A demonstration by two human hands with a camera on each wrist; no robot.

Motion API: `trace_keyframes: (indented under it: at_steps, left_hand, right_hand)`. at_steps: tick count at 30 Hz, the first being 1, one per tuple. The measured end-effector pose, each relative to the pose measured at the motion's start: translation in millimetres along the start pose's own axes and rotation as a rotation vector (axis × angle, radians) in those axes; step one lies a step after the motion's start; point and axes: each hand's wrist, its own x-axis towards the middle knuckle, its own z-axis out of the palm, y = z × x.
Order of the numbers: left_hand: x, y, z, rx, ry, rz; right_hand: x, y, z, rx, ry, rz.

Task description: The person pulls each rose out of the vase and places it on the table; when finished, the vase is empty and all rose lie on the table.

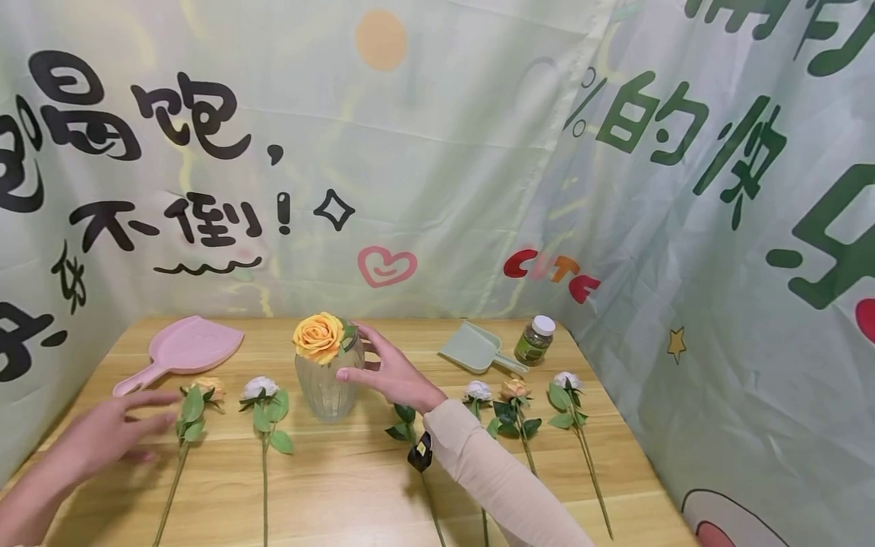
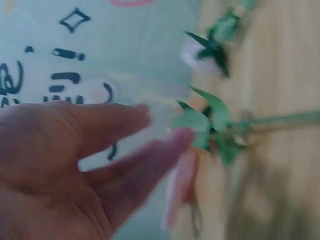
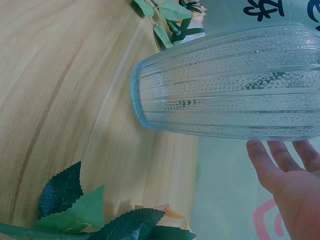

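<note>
A ribbed clear glass vase (image 1: 326,391) stands on the table with a yellow-orange rose (image 1: 318,338) at its rim. My right hand (image 1: 391,368) holds the vase from the right, thumb in front and fingers at the side near the rim. The right wrist view shows fingertips (image 3: 254,146) against the glass vase wall (image 3: 225,85). My left hand (image 1: 102,433) is spread, fingers extended, beside a pale orange rose (image 1: 209,387) with green leaves (image 2: 192,122) lying on the left. A white rose (image 1: 260,386) lies between that rose and the vase.
Right of the vase lie a leafy stem (image 1: 405,425), partly hidden by my right arm, two white roses (image 1: 477,391) (image 1: 567,380) and an orange rose (image 1: 514,388). Behind are a pink dustpan (image 1: 194,346), a grey-green dustpan (image 1: 472,347) and a white-lidded jar (image 1: 533,346). Printed curtains (image 1: 444,152) enclose the table.
</note>
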Motion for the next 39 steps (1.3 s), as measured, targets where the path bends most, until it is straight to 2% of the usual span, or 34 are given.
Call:
trace_keyframes:
  at_steps: [4, 7, 12, 18, 25, 29, 33, 39]
  left_hand:
    - [11.4, 27.1, 5.2, -0.095, 0.150, 0.163]
    - [18.6, 52.1, 14.5, -0.114, 0.210, 0.260]
    - [30.5, 91.9, 39.8, -0.147, 0.204, 0.397]
    - [44.4, 123.1, 68.1, -0.152, 0.188, 0.475]
    - [57.3, 144.6, 86.0, -0.210, 0.172, 0.581]
    - [62.6, 150.1, 93.9, -0.190, 0.204, 0.645]
    - [65.1, 154.2, 99.1, -0.152, 0.254, 0.683]
    - [68.2, 162.3, 104.3, -0.087, 0.238, 0.720]
  right_hand:
    - [-0.4, 0, -1, 0.010, 0.001, 0.003]
    - [0.4, 0, -1, 0.010, -0.004, 0.002]
    - [1.3, 2, 0, 0.005, -0.002, 0.006]
    - [1.3, 3, 2, 0.009, -0.006, 0.014]
    - [1.6, 3, 2, 0.019, -0.016, -0.022]
    - [2.0, 4, 1, 0.031, -0.031, -0.070]
    - [2.1, 4, 0, 0.025, -0.035, -0.095]
    - [2.1, 3, 0, 0.017, -0.025, -0.085]
